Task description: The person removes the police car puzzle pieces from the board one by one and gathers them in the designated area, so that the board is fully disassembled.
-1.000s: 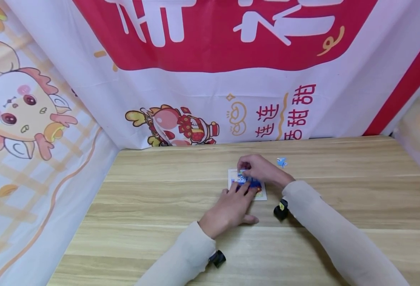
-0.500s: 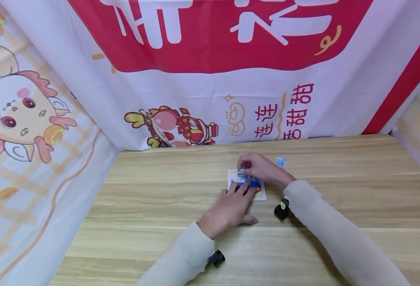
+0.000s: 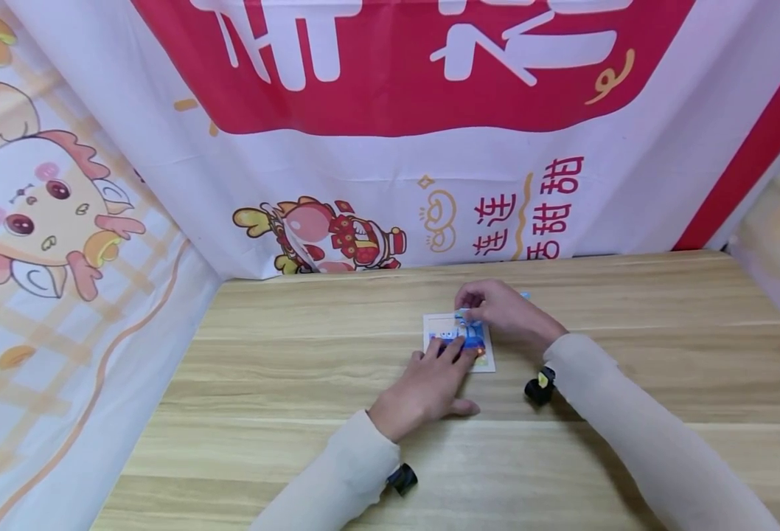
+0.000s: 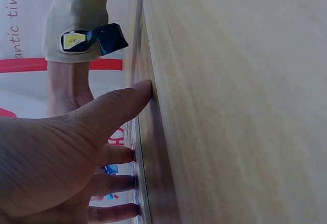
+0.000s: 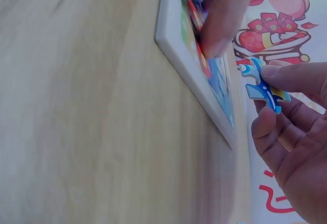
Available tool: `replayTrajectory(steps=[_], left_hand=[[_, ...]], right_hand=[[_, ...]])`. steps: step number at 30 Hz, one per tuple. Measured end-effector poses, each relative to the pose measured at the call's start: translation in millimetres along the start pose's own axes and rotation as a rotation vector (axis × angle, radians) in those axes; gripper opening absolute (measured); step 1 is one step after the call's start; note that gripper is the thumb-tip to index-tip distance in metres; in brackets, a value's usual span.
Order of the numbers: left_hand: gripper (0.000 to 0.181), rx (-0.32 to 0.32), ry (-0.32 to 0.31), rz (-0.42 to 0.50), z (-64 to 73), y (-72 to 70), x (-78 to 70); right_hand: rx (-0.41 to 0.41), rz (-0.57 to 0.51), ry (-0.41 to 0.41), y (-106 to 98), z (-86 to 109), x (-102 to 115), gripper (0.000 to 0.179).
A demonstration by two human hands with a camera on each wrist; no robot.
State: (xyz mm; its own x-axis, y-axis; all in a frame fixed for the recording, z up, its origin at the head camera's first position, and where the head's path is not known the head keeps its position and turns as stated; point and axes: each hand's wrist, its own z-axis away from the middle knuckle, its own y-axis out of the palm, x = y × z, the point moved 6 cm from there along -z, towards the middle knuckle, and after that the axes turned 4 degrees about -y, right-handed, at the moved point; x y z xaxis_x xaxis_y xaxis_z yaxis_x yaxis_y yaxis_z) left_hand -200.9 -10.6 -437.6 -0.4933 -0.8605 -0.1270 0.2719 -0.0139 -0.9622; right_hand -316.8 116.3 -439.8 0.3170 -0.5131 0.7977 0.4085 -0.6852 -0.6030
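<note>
Nearest us, our left hand [image 3: 426,387] rests with fingers spread across the puzzle tray [image 5: 191,73] on the table [image 3: 284,369], seemingly steadying it. Inside the tray's white border we see blue and red picture pieces; its far-left part looks pale, perhaps unfilled. By the far edge, our right hand [image 3: 499,306] pinches a blue puzzle piece [image 5: 264,89], apart from the tray. We judge this as fitting it; next calls for lining it up and pressing. Beyond lies a loose piece [image 3: 526,295], partly hidden.
</note>
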Motion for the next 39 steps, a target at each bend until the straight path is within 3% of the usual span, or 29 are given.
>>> replayTrajectory(steps=[8,21,32,39], left_hand=[[0.087,0.018,-0.011,0.01,-2.3,2.0,0.6],[0.086,0.028,-0.013,0.015,-1.3,1.4,-0.1],[0.086,0.026,-0.017,0.018,-1.3,2.2,0.4],[0.087,0.024,-0.02,0.006,-0.6,2.4,0.8]], right_hand=[[-0.026,0.035,0.031,-23.0,13.2,-12.6,0.016],[-0.077,0.06,0.149,-67.5,42.0,-44.1,0.026],[-0.164,0.063,0.142,-99.5,60.8,-70.3,0.023],[-0.169,0.083,0.22,-111.3,67.5,-90.5,0.021]])
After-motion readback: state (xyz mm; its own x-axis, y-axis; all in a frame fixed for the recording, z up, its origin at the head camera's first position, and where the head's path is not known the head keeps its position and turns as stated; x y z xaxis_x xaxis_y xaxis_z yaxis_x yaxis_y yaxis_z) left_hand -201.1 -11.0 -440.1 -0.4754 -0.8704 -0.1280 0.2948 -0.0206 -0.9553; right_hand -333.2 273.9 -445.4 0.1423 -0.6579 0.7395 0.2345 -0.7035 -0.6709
